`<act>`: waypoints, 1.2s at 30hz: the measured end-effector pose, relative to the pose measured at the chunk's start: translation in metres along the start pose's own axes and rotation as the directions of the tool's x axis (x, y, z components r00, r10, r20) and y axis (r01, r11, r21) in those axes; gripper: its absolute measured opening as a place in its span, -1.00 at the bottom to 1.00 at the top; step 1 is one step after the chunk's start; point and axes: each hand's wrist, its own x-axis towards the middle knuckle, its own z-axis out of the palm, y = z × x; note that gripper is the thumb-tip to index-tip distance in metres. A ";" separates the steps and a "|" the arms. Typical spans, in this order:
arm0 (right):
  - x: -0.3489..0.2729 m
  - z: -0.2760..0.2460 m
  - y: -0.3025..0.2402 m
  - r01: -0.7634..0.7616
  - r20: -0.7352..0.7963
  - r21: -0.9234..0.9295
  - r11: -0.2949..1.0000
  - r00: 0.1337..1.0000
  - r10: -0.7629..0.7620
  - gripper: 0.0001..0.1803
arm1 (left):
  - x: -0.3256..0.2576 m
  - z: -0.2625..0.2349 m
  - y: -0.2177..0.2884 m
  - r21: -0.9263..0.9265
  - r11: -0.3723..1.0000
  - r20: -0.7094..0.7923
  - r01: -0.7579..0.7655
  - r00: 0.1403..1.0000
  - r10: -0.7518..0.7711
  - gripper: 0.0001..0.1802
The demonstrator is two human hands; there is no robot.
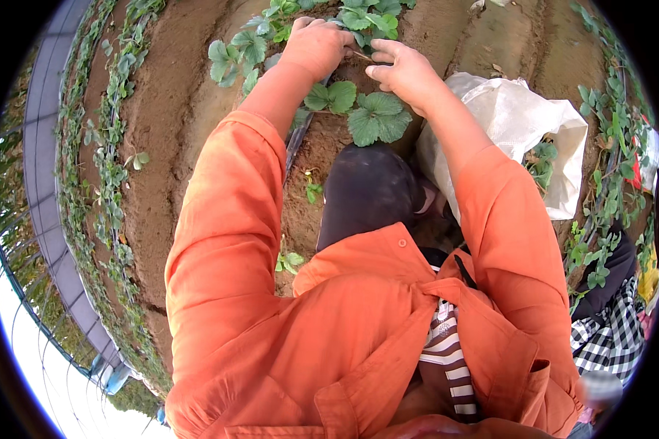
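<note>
Both my hands reach forward into a row of strawberry plants [379, 117] with broad, toothed green leaves. My left hand [316, 47] is closed among the leaves; its fingertips point inward, and what they hold is hidden. Just to the right, my right hand [408, 73] has its thumb and fingers apart over bare soil. A thin brownish stem [360, 55] runs between the two hands, its right end close to the right fingertips. Larger leaves hang below the hands, just above my dark-clad knee [367, 186].
A white woven sack [516, 110] lies open beside my right forearm, with green leaves inside. A dark strip [294, 146] runs along the bed under the plants. More plant rows [113, 139] stand at left and right. At the right edge is a person in checkered cloth [611, 333].
</note>
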 end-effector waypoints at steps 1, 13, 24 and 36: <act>0.002 0.004 0.002 0.059 0.021 -0.014 0.998 0.998 -0.059 -0.50 | -0.005 -0.003 0.002 -0.073 0.997 -0.014 -0.020 1.000 0.019 -0.88; -0.021 -0.043 0.044 -0.269 0.068 0.572 0.775 0.957 0.282 -0.74 | -0.085 -0.031 0.081 -0.372 0.927 0.355 0.056 0.931 0.087 -0.67; -0.028 0.012 0.035 -0.419 0.354 0.399 0.816 0.891 0.285 -0.71 | -0.133 -0.020 0.097 -0.752 0.566 0.174 0.337 0.930 -0.323 -0.77; 0.005 0.047 0.049 -0.236 0.372 -0.199 0.951 0.880 0.296 -0.52 | -0.112 -0.023 0.121 -0.773 0.555 0.115 0.307 0.929 -0.353 -0.77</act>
